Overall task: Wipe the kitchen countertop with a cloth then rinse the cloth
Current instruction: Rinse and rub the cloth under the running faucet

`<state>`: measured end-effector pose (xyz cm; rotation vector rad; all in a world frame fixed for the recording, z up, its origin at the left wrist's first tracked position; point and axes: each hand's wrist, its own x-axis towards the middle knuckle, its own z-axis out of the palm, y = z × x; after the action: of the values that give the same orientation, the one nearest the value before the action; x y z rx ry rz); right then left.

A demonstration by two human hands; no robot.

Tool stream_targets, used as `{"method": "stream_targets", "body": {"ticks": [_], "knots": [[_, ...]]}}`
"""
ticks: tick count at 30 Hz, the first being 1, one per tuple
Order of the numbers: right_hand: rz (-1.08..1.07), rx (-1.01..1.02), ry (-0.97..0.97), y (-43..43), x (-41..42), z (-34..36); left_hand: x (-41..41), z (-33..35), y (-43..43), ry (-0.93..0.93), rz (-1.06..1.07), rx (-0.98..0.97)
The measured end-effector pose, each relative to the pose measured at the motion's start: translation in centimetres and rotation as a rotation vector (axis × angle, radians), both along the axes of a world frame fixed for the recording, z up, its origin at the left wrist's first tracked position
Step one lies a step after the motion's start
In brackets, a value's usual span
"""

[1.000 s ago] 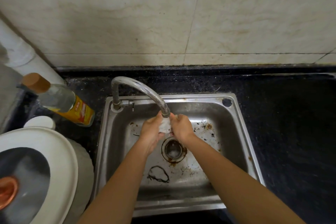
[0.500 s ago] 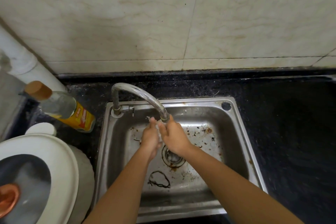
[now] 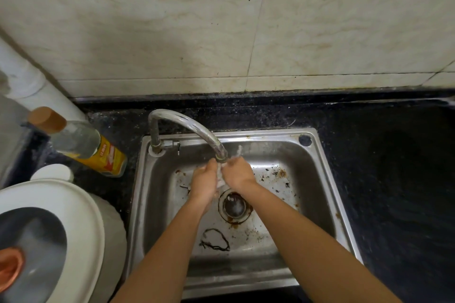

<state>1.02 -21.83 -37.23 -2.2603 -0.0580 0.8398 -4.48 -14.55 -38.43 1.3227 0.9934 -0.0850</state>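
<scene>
Worktop (image 3: 394,179) is black speckled stone, running behind and to the right of both hands, backed by a low stone lip and cream marbled wall tiles (image 3: 172,32) with stained grout. Steel sink (image 3: 327,179) is set into it; basin floor is dirty, with dark crumbs to the right of the hands, rust ring around the drain (image 3: 235,206) just below them, and a dark loop of string or band (image 3: 214,241) nearer the viewer.

Left hand (image 3: 204,182) and right hand (image 3: 237,173) are pressed together over the basin, directly under the tap (image 3: 187,125) outlet. Cloth (image 3: 219,174) is pinched between the palms, only a thin white sliver visible; both hands closed on it. A wet bit shows just above the right hand, cloth or splash, can't tell. Water lands in the drain.

Far left of the hands: bottle (image 3: 83,145) with brown cap and yellow label on the worktop, white pipe (image 3: 29,81) in the corner behind it, white appliance lid (image 3: 81,224) with dark glass centre at the lower left, small white cap (image 3: 53,172) beside it.

Tap spout arcs over the hands and hides their fingertips.
</scene>
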Motion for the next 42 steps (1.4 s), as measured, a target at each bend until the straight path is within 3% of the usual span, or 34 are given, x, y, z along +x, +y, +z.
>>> {"method": "stream_targets", "body": {"ticks": [4, 7, 9, 13, 20, 27, 34, 39, 42], "knots": [[-0.129, 0.004, 0.024, -0.8, 0.9, -0.3, -0.2, 0.7, -0.2, -0.108, 0.024, -0.163], [-0.175, 0.171, 0.055, -1.5, 1.1, -0.5, -0.4, 0.7, 0.6, -0.134, 0.098, -0.329], [-0.174, 0.279, 0.132, -1.9, 1.0, -0.5, -0.6, 0.3, 1.1, -0.119, 0.095, -0.320], [-0.136, 0.408, 0.234, -2.4, 0.5, -1.0, -0.3, -0.6, 2.2, 0.016, 0.049, 0.014], [-0.087, 0.414, 0.227, -2.4, 0.5, -0.6, -0.4, -1.1, 5.3, 0.074, 0.102, 0.475], [-0.065, 0.396, 0.252, -1.8, 1.0, -0.4, 0.2, -1.4, 8.8, 0.105, -0.393, 0.977], [-0.103, 0.392, 0.261, -1.4, 1.5, -0.5, 2.1, -0.7, 11.0, 0.175, -0.745, 1.164], [-0.103, 0.391, 0.251, -1.2, 1.8, -0.2, 4.8, 0.3, 11.3, 0.310, -0.711, 1.131], [-0.114, 0.382, 0.245, -1.8, 1.9, -0.4, 4.5, 0.4, 10.2, 0.245, -0.518, 0.947]]}}
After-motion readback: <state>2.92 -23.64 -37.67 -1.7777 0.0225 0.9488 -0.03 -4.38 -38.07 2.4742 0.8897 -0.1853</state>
